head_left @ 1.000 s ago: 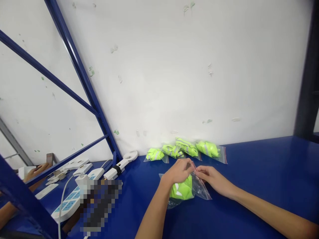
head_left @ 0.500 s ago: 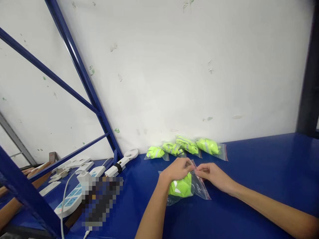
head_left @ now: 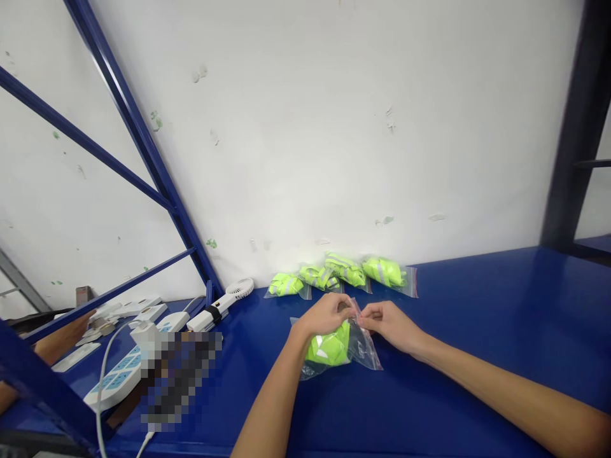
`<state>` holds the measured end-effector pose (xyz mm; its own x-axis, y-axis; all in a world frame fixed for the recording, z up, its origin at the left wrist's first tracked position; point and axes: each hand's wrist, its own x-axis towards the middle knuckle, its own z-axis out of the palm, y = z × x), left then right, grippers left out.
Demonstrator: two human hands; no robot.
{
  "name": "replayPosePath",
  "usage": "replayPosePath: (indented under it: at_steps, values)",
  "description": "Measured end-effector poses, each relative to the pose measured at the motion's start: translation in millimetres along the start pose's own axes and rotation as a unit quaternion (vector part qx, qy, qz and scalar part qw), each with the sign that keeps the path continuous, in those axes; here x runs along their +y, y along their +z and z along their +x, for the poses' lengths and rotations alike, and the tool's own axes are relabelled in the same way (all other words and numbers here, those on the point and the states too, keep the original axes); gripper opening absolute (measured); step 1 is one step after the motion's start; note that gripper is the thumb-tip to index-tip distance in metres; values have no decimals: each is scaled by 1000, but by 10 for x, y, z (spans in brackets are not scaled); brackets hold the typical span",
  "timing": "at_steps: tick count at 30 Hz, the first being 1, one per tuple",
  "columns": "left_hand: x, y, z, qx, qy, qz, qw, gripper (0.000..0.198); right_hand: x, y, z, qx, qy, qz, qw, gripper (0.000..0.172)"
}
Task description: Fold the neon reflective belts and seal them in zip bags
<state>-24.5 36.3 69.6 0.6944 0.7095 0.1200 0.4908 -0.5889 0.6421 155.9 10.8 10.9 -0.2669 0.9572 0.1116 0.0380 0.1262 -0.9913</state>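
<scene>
A clear plastic bag (head_left: 363,348) with a folded neon-yellow vest (head_left: 329,346) inside lies on the blue table (head_left: 458,394). My left hand (head_left: 328,315) reaches over the vest, its fingers closed on the bag's upper edge. Pinching the same edge from the right is my right hand (head_left: 386,323), close beside the left fingertips. The bag's red-lined opening slants down to the right, below the hands. Against the wall, several similar bagged vests (head_left: 384,271) lie in a row.
To the left are a white handheld fan (head_left: 240,289), a power strip (head_left: 117,380) with a cable and a pixelated dark object (head_left: 179,381). Blue frame bars (head_left: 143,140) rise there. Beyond them, another person's arm (head_left: 64,337) shows.
The view has shifted, so the table items appear farther left and slightly higher. Both hands still grip the bag's edge. The other person's arm at far left has changed position.
</scene>
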Motion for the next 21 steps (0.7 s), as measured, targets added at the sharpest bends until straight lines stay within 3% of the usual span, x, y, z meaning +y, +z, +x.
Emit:
replayPosePath:
  at_steps: [9, 15, 21]
  values:
    - [11, 56, 8, 19, 27, -3, 999, 18, -94, -4, -78, 3, 3, -42, 999, 24]
    - [-7, 51, 7, 26, 25, -14, 999, 17, -65, -34, -76, -29, -2, 10, 1000, 33]
    - [10, 67, -22, 60, 9, 48, 997, 31, -42, -24, -60, -27, -27, -3, 999, 30]
